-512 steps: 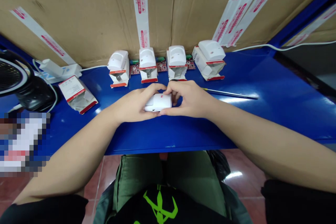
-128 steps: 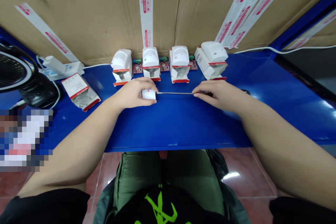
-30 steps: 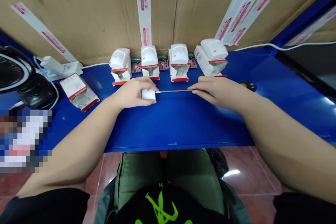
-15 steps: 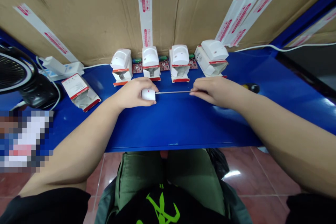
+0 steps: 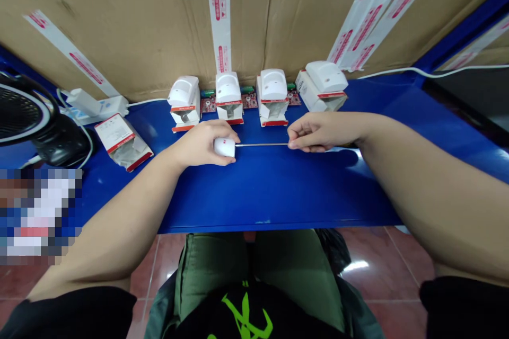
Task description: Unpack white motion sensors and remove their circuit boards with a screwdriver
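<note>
My left hand [image 5: 202, 143] is wrapped over a small white plastic sensor housing [image 5: 225, 146], pressing it to the blue tabletop. My right hand [image 5: 320, 132] pinches the thin steel shaft of a screwdriver [image 5: 262, 144] between thumb and fingers. The shaft lies level, and its tip meets the right end of the housing. The tip itself is hidden where it touches. The screwdriver's handle is out of sight behind my right hand and forearm.
Several white motion sensors on opened boxes [image 5: 273, 98] stand in a row along the cardboard wall [image 5: 119, 21], with red circuit boards [image 5: 249, 100] between them. Another opened box [image 5: 123, 143], a power adapter [image 5: 95, 107] and a black fan [image 5: 24, 116] sit at the left.
My right hand and forearm have risen and turned slightly, and the dark screwdriver handle no longer shows to the right. The left hand and housing have barely moved.
</note>
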{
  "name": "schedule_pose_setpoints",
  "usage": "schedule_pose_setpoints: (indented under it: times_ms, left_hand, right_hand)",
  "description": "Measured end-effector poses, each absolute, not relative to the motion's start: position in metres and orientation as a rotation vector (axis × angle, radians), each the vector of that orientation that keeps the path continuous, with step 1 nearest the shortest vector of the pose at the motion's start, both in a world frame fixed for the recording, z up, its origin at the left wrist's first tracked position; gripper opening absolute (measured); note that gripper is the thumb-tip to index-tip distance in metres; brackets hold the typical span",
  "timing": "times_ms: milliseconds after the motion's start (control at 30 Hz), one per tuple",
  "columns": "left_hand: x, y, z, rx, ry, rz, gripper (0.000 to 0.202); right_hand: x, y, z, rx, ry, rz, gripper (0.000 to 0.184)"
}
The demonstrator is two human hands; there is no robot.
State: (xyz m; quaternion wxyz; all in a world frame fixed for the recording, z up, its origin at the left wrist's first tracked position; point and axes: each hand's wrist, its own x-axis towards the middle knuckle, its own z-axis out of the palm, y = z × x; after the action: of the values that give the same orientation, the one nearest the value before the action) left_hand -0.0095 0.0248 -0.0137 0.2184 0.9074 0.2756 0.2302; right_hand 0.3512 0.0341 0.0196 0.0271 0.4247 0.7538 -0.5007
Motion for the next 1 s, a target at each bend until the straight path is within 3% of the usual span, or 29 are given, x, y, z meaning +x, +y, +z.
schedule_pose_setpoints:
  times_ms: [200, 333, 433, 533, 700, 833, 1000]
  left_hand:
    - [-0.010, 0.027, -0.013, 2.489, 0.731, 0.655, 0.033]
    - [-0.010, 0.026, -0.010, 2.442, 0.767, 0.659, 0.033]
    - [-0.010, 0.025, -0.007, 2.395, 0.786, 0.676, 0.035]
    - [-0.009, 0.023, -0.006, 2.368, 0.804, 0.695, 0.036]
    - [-0.006, 0.020, -0.010, 2.417, 0.815, 0.679, 0.038]
    - [-0.002, 0.019, -0.011, 2.454, 0.804, 0.658, 0.037]
    - [0.001, 0.018, -0.010, 2.481, 0.793, 0.637, 0.034]
  right_hand:
    - [0.346, 0.017, 0.015, 1.366, 2.691, -0.975, 0.028]
    - [0.342, 0.011, 0.008, 1.329, 2.933, -0.382, 0.038]
    - [0.341, 0.008, 0.003, 1.315, 3.013, -0.132, 0.044]
    - [0.342, 0.009, 0.002, 1.328, 3.031, -0.256, 0.042]
    - [0.343, 0.013, 0.007, 1.317, 2.842, -0.956, 0.034]
    - [0.342, 0.013, 0.013, 1.300, 2.617, -1.332, 0.037]
    - [0.340, 0.010, 0.013, 1.309, 2.631, -1.253, 0.034]
